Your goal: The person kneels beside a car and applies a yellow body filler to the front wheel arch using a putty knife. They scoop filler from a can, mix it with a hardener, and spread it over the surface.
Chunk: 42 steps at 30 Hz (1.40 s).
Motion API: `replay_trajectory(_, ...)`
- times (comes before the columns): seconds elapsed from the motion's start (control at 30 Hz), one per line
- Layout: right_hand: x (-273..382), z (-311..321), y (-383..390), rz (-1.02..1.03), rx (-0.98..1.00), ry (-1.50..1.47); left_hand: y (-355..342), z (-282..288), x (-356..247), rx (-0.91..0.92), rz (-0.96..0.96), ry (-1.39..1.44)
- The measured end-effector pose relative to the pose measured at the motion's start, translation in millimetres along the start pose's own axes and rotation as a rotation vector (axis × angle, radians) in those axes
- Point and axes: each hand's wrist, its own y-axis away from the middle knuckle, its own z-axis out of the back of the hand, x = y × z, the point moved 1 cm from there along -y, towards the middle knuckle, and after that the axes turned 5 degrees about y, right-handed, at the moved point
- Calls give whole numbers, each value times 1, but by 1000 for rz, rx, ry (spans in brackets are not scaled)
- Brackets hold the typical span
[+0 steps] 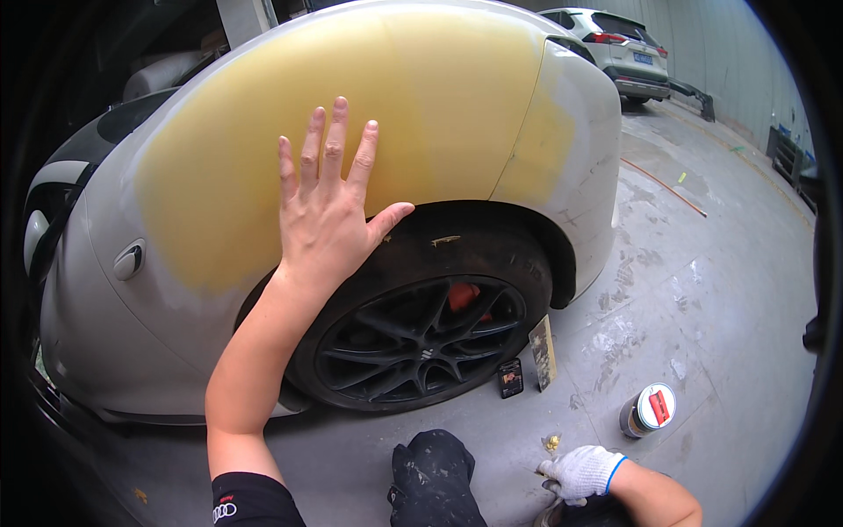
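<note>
My bare left hand [327, 206] lies flat, fingers spread, on the yellow filler patch [351, 114] that covers the rear fender of a white car [97, 299], just above the wheel arch. Below it is a black alloy wheel [417, 342] with a red brake caliper behind the spokes. My right hand [581, 472], in a white glove, rests low on the concrete floor beside my dark-trousered knee [435, 479]. Whether it grips anything is not visible.
On the floor by the tyre lie a small black box [510, 378] and a flat sanding board [543, 353]. A round tin with a red-and-white lid [648, 409] stands to the right. A white SUV [615, 48] is parked far back, with a red hose [663, 186] across the floor.
</note>
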Motion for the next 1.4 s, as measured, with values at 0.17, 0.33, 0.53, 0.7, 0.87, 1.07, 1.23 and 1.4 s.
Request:
replay_trajectory(0.17,0,-3,0,28,-40,28,11,0,-7,87,5,22)
replay_trajectory(0.33,-1,-5,-2,27,-36,30,18,-2,-19,103,-18,49)
replay_trajectory(0.53,0,-6,1,35,-103,67,40,-10,-50,197,-176,237)
replay_trajectory(0.7,-2,-5,3,19,-60,11,118,-29,-107,230,-477,680)
replay_trajectory(0.87,-9,-10,0,27,-91,29,256,-60,-156,613,-371,966)
replay_trajectory(1.07,-10,-17,2,44,-136,39,415,-36,-202,1292,237,858)
replay_trajectory(1.23,-3,-23,7,26,-77,35,482,-4,-243,1192,628,928)
replay_trajectory(1.4,-1,-32,5,60,-95,47,489,-24,-252,1198,655,907)
